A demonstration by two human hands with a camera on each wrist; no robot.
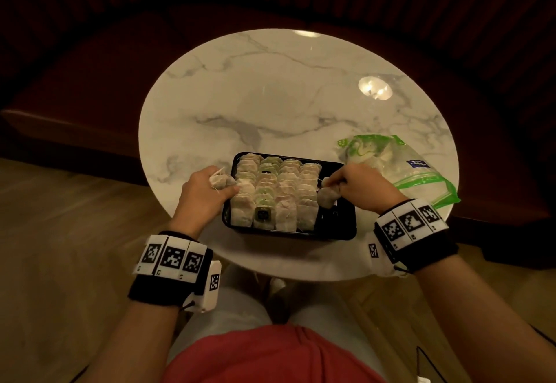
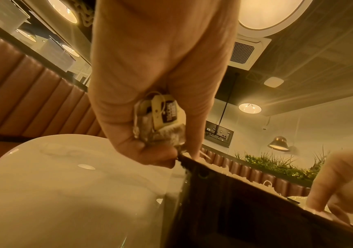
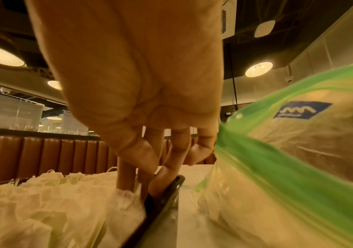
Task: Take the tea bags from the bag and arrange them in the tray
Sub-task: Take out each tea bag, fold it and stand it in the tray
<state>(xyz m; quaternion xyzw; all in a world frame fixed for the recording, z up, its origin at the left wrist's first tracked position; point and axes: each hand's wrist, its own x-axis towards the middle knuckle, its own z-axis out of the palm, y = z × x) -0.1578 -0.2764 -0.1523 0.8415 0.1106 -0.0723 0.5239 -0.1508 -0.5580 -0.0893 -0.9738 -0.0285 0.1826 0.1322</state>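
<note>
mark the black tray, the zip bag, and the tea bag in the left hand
black tray [image 1: 288,233]: head view, near rim.
zip bag [image 1: 421,178]: head view, clear middle panel.
tea bag in left hand [image 2: 166,112]: left wrist view, its paper tag.

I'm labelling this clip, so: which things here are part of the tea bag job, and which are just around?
Part of the job:
black tray
rows of tea bags
plastic bag
tea bags held by left hand
tea bag under right hand

Just around:
marble table
padded bench
</note>
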